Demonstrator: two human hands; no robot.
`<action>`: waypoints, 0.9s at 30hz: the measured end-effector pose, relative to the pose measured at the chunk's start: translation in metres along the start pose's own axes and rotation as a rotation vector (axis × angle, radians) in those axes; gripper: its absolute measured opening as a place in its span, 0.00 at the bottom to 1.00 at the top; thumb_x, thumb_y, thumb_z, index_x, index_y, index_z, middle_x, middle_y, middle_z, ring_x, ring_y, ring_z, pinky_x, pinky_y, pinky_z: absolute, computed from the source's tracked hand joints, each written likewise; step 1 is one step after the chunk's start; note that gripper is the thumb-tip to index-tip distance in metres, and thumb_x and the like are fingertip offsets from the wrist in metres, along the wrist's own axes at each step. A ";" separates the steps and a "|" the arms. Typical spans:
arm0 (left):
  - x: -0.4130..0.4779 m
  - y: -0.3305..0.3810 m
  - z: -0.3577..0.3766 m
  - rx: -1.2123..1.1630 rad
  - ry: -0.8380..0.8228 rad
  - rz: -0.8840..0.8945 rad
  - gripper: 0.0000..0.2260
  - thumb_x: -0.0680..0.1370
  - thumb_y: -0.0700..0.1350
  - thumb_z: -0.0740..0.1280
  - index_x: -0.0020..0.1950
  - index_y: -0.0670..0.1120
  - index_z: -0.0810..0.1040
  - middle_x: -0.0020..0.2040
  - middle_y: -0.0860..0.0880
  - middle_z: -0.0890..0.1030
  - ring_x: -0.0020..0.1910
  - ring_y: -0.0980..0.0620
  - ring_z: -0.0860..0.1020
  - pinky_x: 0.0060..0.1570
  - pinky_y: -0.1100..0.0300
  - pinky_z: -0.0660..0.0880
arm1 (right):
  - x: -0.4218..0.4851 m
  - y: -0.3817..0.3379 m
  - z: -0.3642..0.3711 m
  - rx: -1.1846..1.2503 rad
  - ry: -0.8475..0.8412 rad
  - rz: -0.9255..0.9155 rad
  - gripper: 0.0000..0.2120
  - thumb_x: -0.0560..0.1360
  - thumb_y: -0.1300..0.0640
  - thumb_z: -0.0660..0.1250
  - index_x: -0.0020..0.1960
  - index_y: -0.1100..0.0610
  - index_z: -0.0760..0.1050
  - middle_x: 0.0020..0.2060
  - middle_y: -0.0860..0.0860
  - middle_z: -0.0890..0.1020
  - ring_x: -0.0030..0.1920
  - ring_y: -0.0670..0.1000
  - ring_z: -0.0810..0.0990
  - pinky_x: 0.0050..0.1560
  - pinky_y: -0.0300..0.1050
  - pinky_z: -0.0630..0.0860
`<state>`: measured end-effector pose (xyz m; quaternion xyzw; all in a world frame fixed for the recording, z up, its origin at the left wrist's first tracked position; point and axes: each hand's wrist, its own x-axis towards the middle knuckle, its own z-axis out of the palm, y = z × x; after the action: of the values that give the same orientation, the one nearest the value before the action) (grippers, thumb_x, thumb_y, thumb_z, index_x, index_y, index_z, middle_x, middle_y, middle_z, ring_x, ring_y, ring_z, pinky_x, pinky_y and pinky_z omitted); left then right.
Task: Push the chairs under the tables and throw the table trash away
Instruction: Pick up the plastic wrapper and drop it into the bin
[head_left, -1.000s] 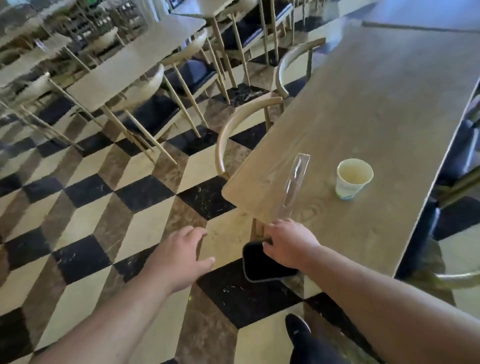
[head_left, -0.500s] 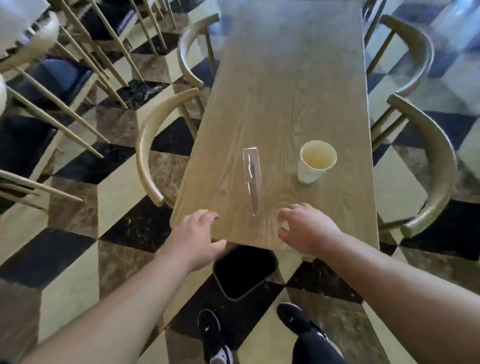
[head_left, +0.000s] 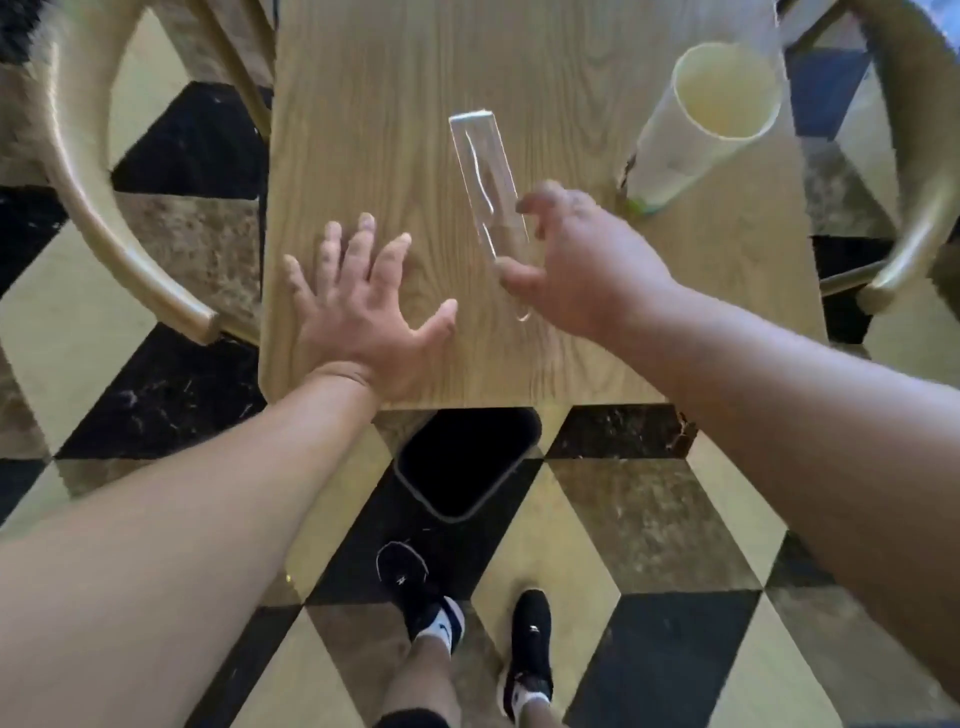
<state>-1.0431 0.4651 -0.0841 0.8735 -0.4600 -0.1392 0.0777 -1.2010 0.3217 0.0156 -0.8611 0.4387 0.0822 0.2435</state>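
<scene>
Floor (head_left: 649, 519): a lozenge pattern of black, cream-yellow and brown marbled stone tiles, laid in a repeating cube effect. All positions below are taken from your pair of black low-top shoes (head_left: 402, 577).

- The shoes stand apart, one set further forward than the other, each with a small white mark on its upper.
- White ankle socks (head_left: 441, 623) show just above the shoes.
- The black tile (head_left: 171, 395) well ahead and to the left of the shoes carries pale scratches and scuffs.
- A small bright speck (head_left: 287, 576) lies on the floor left of the shoes; you cannot tell what it is.
- The black tile (head_left: 670, 649) just right of the shoes looks unmarked.
</scene>
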 end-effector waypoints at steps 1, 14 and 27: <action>0.001 -0.001 0.001 0.005 0.015 0.003 0.39 0.76 0.75 0.56 0.83 0.57 0.61 0.87 0.47 0.53 0.86 0.45 0.46 0.79 0.32 0.38 | 0.014 0.000 0.003 0.014 0.038 0.009 0.33 0.78 0.39 0.70 0.77 0.52 0.65 0.69 0.54 0.75 0.64 0.59 0.79 0.62 0.55 0.76; 0.003 0.001 0.003 0.009 0.100 0.016 0.37 0.77 0.74 0.58 0.82 0.57 0.63 0.87 0.47 0.56 0.85 0.43 0.48 0.80 0.32 0.41 | 0.037 -0.006 0.044 0.265 0.226 0.019 0.26 0.76 0.51 0.67 0.73 0.50 0.72 0.51 0.46 0.83 0.50 0.49 0.82 0.49 0.48 0.77; 0.004 -0.001 0.005 0.026 0.103 0.008 0.39 0.75 0.74 0.57 0.82 0.56 0.63 0.86 0.48 0.57 0.85 0.44 0.49 0.80 0.32 0.41 | -0.101 0.005 0.087 0.573 0.220 -0.297 0.06 0.79 0.57 0.72 0.55 0.51 0.83 0.44 0.41 0.79 0.43 0.45 0.80 0.42 0.43 0.77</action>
<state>-1.0417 0.4626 -0.0894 0.8786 -0.4607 -0.0879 0.0904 -1.2600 0.4345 -0.0259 -0.8160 0.3372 -0.1744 0.4358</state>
